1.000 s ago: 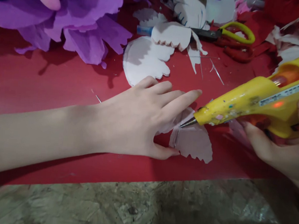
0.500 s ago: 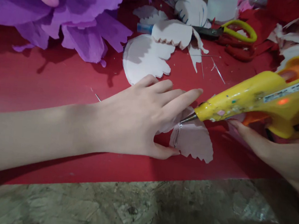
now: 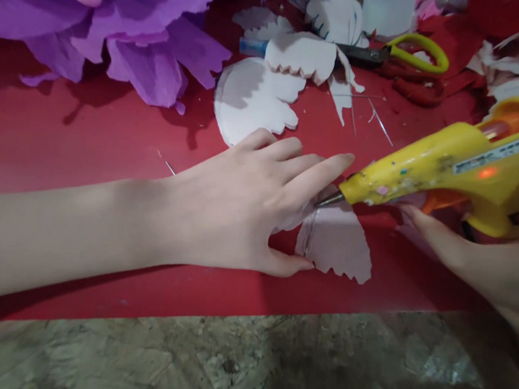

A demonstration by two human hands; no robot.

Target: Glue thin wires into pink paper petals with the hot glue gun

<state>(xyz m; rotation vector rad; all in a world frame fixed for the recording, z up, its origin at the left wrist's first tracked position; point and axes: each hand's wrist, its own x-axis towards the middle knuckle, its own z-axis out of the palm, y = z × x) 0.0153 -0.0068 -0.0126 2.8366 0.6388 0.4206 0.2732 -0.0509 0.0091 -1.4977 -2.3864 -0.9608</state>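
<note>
The left hand (image 3: 240,208), thumb spread, presses the pale piece (image 3: 345,243); the right hand (image 3: 501,267) grips the glue gun (image 3: 419,163). Its nozzle (image 3: 331,199) has edged farther from that thumb.

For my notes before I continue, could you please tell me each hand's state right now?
Left hand: open, palm down, thumb at the edge of the paper.
Right hand: closed, holding the glue gun.

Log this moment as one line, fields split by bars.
left hand: on pale cutout | right hand: holding glue gun | nozzle: at cutout's clear streak, contact unclear | nearby: scissors, purple petals
</note>
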